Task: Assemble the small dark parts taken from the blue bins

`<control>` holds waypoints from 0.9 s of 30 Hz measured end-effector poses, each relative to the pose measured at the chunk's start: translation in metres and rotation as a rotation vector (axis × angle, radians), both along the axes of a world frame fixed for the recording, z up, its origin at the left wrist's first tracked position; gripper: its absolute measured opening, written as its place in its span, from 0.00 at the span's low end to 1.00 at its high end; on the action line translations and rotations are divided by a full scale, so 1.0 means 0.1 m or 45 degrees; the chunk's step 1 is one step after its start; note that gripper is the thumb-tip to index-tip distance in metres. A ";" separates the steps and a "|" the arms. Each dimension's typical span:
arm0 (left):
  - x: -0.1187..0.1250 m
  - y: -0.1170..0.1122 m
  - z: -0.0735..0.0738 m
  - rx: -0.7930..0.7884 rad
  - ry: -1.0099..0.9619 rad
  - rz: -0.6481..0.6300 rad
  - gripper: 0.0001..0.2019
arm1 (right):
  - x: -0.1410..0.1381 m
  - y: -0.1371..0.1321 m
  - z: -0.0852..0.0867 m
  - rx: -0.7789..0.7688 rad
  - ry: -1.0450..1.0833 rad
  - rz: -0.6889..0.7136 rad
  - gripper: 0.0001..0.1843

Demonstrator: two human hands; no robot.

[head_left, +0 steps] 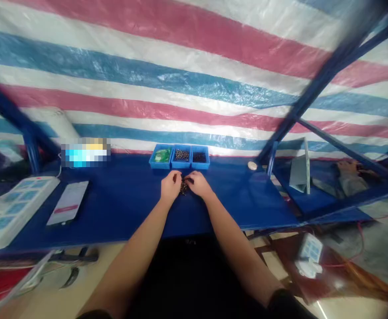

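Observation:
My left hand (170, 186) and my right hand (198, 183) meet over the blue table top (124, 208), fingers curled around a small dark cluster of parts (184, 187) between them. Both hands pinch at this cluster; what each fingertip holds is too small to name. Just beyond the hands stand three small blue bins in a row: the left bin (161, 157) holds green packets, the middle bin (181, 157) and the right bin (199, 158) hold small dark pieces.
A phone (68, 203) lies on the table at the left, beside a white power strip (11, 208). A small round object (252, 165) sits near a blue frame post (271, 156). A striped tarp (194, 79) hangs behind. Another person's hand (347, 170) rests at the far right.

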State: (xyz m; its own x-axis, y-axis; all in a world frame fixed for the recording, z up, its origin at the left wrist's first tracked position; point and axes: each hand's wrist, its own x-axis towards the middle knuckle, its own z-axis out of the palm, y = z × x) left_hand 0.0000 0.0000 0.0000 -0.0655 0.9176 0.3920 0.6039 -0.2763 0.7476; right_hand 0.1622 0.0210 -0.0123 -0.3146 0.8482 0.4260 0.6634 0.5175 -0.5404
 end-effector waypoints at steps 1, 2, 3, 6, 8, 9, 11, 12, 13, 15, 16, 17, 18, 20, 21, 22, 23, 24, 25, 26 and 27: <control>0.00 0.01 0.00 -0.003 -0.001 0.003 0.11 | 0.00 0.00 0.00 -0.002 -0.013 -0.003 0.07; 0.01 0.01 0.00 -0.003 -0.004 0.004 0.11 | 0.01 0.00 0.01 -0.004 -0.009 -0.008 0.07; 0.01 0.01 0.00 -0.001 -0.008 0.001 0.11 | 0.01 0.00 0.02 -0.007 0.013 -0.015 0.07; 0.03 0.01 0.00 0.016 -0.034 -0.019 0.11 | 0.02 -0.03 0.09 -0.016 0.190 -0.046 0.08; 0.04 0.00 0.01 0.045 -0.051 -0.063 0.12 | 0.02 -0.07 0.14 -0.047 0.380 -0.079 0.08; 0.05 -0.01 0.01 0.063 -0.053 -0.096 0.12 | 0.02 -0.10 0.16 -0.080 0.465 -0.094 0.08; 0.07 -0.02 0.02 0.096 -0.045 -0.168 0.12 | 0.02 -0.15 0.19 -0.167 0.614 -0.112 0.10; 0.07 -0.02 0.02 0.109 -0.038 -0.199 0.12 | 0.02 -0.18 0.20 -0.212 0.679 -0.110 0.11; 0.07 -0.03 0.02 0.118 -0.031 -0.221 0.12 | 0.02 -0.21 0.20 -0.251 0.738 -0.103 0.12; 0.08 -0.04 0.03 0.122 -0.016 -0.250 0.11 | 0.00 -0.25 0.19 -0.289 0.825 -0.092 0.14; 0.08 -0.04 0.03 0.118 -0.010 -0.260 0.11 | -0.01 -0.26 0.18 -0.288 0.854 -0.090 0.15; 0.08 -0.04 0.03 0.110 -0.006 -0.269 0.11 | -0.01 -0.27 0.18 -0.275 0.878 -0.095 0.16; 0.07 -0.04 0.03 0.101 -0.006 -0.277 0.11 | -0.02 -0.28 0.17 -0.262 0.900 -0.101 0.16; 0.07 -0.05 0.03 0.085 -0.013 -0.291 0.11 | -0.03 -0.28 0.16 -0.249 0.928 -0.106 0.16; 0.07 -0.05 0.03 0.081 -0.016 -0.298 0.11 | -0.04 -0.27 0.15 -0.251 0.935 -0.106 0.15; 0.07 -0.05 0.03 0.077 -0.016 -0.306 0.11 | -0.04 -0.26 0.14 -0.256 0.939 -0.106 0.14; 0.07 -0.06 0.04 0.074 -0.016 -0.313 0.11 | -0.04 -0.26 0.13 -0.265 0.940 -0.103 0.14; 0.07 -0.06 0.04 0.071 -0.017 -0.321 0.11 | -0.05 -0.25 0.12 -0.275 0.947 -0.101 0.14; 0.07 -0.06 0.04 0.066 -0.018 -0.327 0.11 | -0.05 -0.25 0.11 -0.289 0.963 -0.097 0.15; 0.07 -0.06 0.04 0.062 -0.018 -0.329 0.11 | -0.05 -0.24 0.11 -0.306 0.984 -0.088 0.15; 0.07 -0.05 0.04 0.059 -0.014 -0.327 0.11 | -0.06 -0.25 0.11 -0.323 1.009 -0.077 0.16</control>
